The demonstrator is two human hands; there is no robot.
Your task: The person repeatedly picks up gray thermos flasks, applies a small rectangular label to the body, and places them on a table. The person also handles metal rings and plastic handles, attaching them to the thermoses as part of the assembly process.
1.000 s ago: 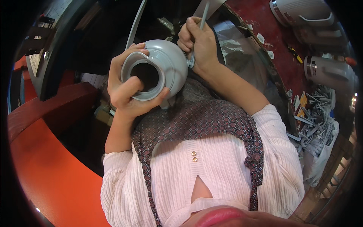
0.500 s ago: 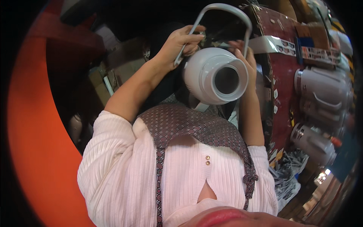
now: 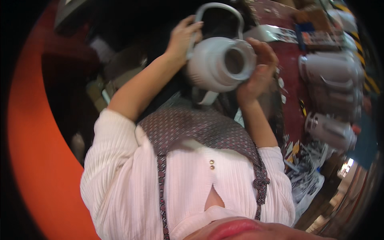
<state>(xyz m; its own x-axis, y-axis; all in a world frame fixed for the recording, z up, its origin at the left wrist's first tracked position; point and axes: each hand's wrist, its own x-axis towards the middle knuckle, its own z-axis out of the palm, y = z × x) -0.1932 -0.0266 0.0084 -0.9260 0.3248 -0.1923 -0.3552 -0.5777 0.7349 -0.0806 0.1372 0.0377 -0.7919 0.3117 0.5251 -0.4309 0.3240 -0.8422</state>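
Observation:
A pale grey vacuum flask (image 3: pixel 202 66) is tilted in front of my apron, its round mouth toward me and its dark inside showing. From its sides a grey carrying handle (image 3: pixel 220 5) arches up and away. My left hand (image 3: pixel 184 39) grips the left arm of that handle, fingers bent round it. On the other side my right hand (image 3: pixel 259 72) cups the flask beside the mouth, its bent fingers near the handle's right end. Motion blurs this hand, and the flask hides part of its grip. Below the body juts a pale curved strip (image 3: pixel 209 98).
At the right is a worn dark red board or bench (image 3: pixel 294 76) with a strip of printed labels (image 3: pixel 276 34). Beyond it lie more grey flasks (image 3: pixel 334 76) and another flask (image 3: pixel 330 130). A clear bag of grey pieces (image 3: pixel 306 176) sits lower right; an orange surface (image 3: pixel 44 160) fills the left.
The flask and both hands have shifted left and up in the picture. My right hand has turned and come forward beside the mouth. The surroundings have shifted slightly with the head.

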